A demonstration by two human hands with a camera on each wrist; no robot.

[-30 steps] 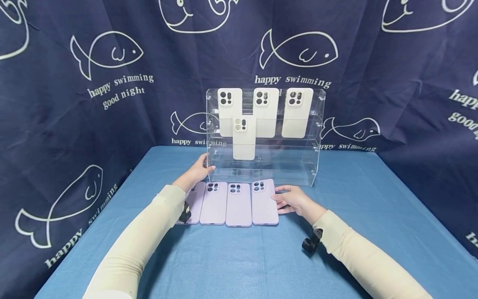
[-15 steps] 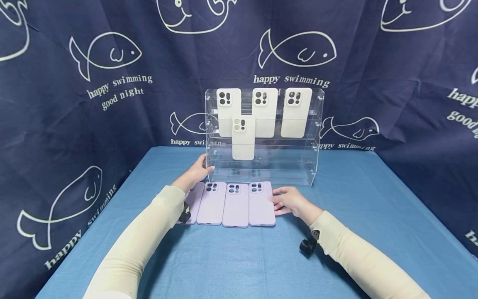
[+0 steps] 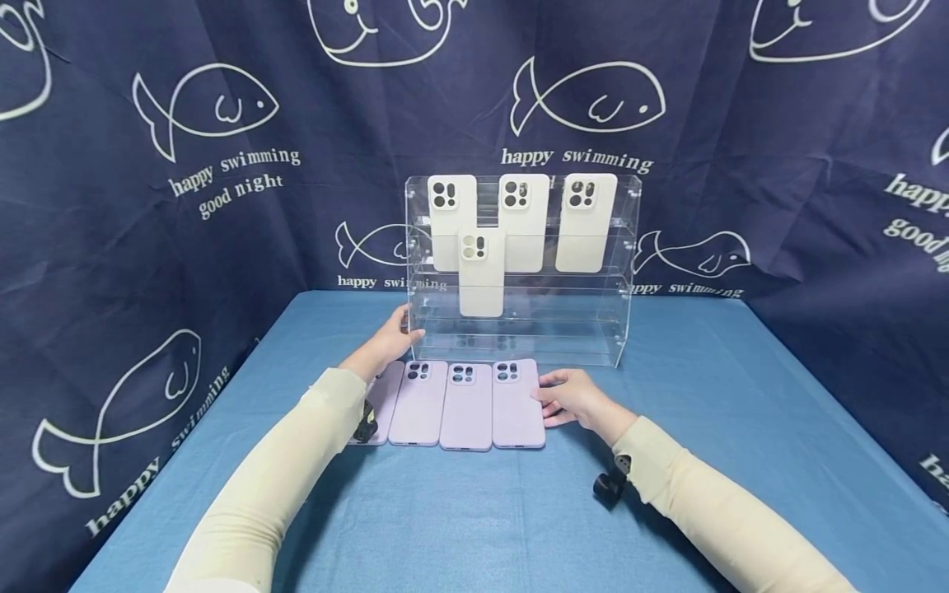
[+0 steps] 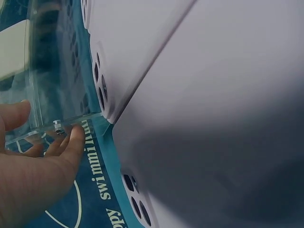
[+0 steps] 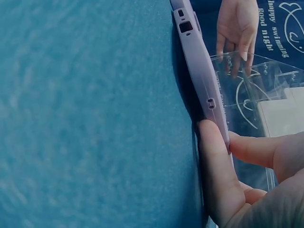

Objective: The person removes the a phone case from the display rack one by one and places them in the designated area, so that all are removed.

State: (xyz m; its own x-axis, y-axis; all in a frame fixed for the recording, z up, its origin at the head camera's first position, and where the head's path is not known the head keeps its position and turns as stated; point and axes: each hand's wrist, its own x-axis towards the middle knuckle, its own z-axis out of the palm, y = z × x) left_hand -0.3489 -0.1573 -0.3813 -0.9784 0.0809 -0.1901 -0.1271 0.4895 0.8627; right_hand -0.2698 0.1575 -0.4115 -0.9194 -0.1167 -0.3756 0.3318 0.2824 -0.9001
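My left hand grips the left side panel of a clear acrylic display rack, thumb and fingers on either side of it in the left wrist view. My right hand pinches the right edge of the rightmost lilac phone case in the head view. In the right wrist view the thumb lies over that case and a finger is at its underside. Other lilac phone cases lie side by side to its left, before the rack. The leftmost case is partly hidden by the left wrist.
Three white phone cases stand in the rack's top row; another white case stands one tier lower at left. The rack sits on a blue cloth-covered table. Dark blue fish-print curtains surround the table's back and sides.
My right hand has moved left, sliding the rightmost lilac case against its neighbour and straightening it. The other lilac cases shifted slightly left. My left hand stays on the rack.
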